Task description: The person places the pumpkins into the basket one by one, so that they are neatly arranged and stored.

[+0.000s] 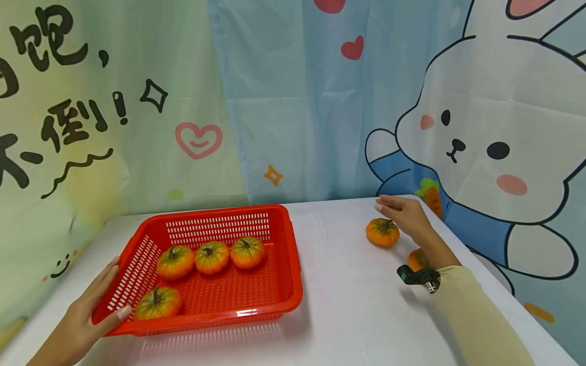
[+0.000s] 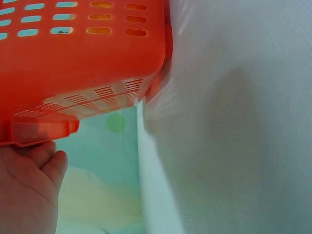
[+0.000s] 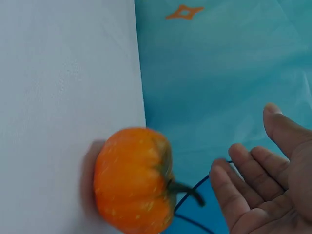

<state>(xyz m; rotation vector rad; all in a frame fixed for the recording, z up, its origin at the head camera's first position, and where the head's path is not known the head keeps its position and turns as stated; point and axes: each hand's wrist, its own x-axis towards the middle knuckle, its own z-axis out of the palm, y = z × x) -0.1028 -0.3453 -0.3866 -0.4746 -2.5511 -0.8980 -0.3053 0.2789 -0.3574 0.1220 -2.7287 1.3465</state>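
A red plastic basket (image 1: 238, 314) stands on the left of the table, with several small pumpkins (image 1: 247, 252) inside. My left hand (image 1: 84, 312) grips its front left corner, thumb over the rim and fingers along the left side. In the left wrist view, the fingers (image 2: 46, 163) meet the rim's underside. On the right, my right hand (image 1: 407, 216) hovers just beyond an orange pumpkin (image 1: 382, 233), fingers loosely extended and holding nothing. The right wrist view shows that pumpkin (image 3: 134, 180) with its green stem toward the palm. Another pumpkin (image 1: 417, 260) is partly hidden under the right wrist.
White cloth covers the table (image 1: 339, 284), including the stretch between basket and loose pumpkins. A printed curtain (image 1: 293, 101) with a rabbit drawing hangs along the back and right edges. A small black camera (image 1: 418, 276) is strapped to the right wrist.
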